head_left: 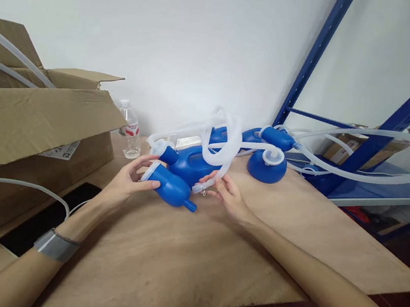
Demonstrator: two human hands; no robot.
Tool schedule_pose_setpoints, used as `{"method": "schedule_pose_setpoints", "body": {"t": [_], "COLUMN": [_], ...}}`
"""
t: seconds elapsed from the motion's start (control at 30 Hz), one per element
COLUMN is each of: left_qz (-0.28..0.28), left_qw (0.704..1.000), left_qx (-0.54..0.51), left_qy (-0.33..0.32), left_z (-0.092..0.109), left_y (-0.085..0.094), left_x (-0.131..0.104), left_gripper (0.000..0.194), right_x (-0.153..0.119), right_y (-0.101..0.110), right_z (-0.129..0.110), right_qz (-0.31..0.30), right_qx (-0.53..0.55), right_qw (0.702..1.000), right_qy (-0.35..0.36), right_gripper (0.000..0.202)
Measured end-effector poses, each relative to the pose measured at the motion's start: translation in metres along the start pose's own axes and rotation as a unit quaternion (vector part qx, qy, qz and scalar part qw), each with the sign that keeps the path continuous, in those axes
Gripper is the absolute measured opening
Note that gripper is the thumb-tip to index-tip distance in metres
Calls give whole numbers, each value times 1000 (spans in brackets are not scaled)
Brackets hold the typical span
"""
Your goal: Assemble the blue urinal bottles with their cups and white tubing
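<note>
My left hand (132,177) is closed around the white-rimmed end of a blue plastic funnel-shaped cup (172,185), whose narrow spout points right and down. Between the fingers of my right hand (226,193) is the end of a coiled translucent white hose (224,149). The hose's end fitting (197,188) is close to the spout, but the two are apart. Behind them lies a blue plastic bottle (193,164) with a handle opening; another blue cup piece with a white rim (164,151) is at its left end.
An open cardboard box (39,129) with hoses stands left, beside a black flat object (79,196). A clear water bottle (131,132) and a power strip (188,142) are near the wall. More blue bottles (266,168) with hoses lie right, by a blue metal rack (315,57).
</note>
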State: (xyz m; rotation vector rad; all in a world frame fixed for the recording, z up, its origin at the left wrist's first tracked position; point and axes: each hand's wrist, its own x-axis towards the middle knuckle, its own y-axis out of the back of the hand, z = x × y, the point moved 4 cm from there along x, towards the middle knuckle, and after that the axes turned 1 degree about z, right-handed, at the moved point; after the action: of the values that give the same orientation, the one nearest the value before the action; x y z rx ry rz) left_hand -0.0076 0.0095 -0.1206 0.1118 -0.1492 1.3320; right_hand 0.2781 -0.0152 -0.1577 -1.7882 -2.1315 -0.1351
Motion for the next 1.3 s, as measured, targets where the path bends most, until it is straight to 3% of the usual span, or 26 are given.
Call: {"method": "schedule_pose_setpoints", "body": {"t": [0.1, 0.2, 0.37, 0.57, 0.63, 0.8, 0.9, 1.17, 1.3], "left_qz": [45, 69, 61, 38, 40, 108, 107, 162, 154], "left_qw": [997, 992, 985, 988, 991, 994, 990, 940, 926], "left_qx": [-65, -105, -139, -137, -115, -9, 87, 254, 293], "left_qy": [7, 30, 79, 59, 50, -5, -35, -161, -181], "left_z": [2, 1, -2, 4, 4, 4, 3, 12, 9], "left_y": [-3, -7, -17, -19, -17, -13, -15, -12, -13], "left_x": [-3, -6, -10, -12, -11, -12, -17, -33, -34], "left_gripper": [71, 73, 75, 64, 61, 61, 55, 36, 33], "right_x": [4, 4, -1, -1, 0, 0, -1, 1, 0], "right_y": [4, 7, 3, 5, 6, 9, 8, 10, 9], "right_z": [0, 0, 4, 3, 1, -1, -1, -8, -9], "right_qz": [45, 53, 35, 59, 62, 67, 76, 63, 36], "right_qx": [111, 151, 137, 162, 172, 172, 175, 139, 105], "right_qw": [992, 985, 985, 978, 977, 979, 978, 987, 992], "right_qy": [-41, -66, -102, -116, -110, -89, -85, -56, -53], "right_gripper": [45, 46, 55, 58, 58, 53, 54, 58, 59]}}
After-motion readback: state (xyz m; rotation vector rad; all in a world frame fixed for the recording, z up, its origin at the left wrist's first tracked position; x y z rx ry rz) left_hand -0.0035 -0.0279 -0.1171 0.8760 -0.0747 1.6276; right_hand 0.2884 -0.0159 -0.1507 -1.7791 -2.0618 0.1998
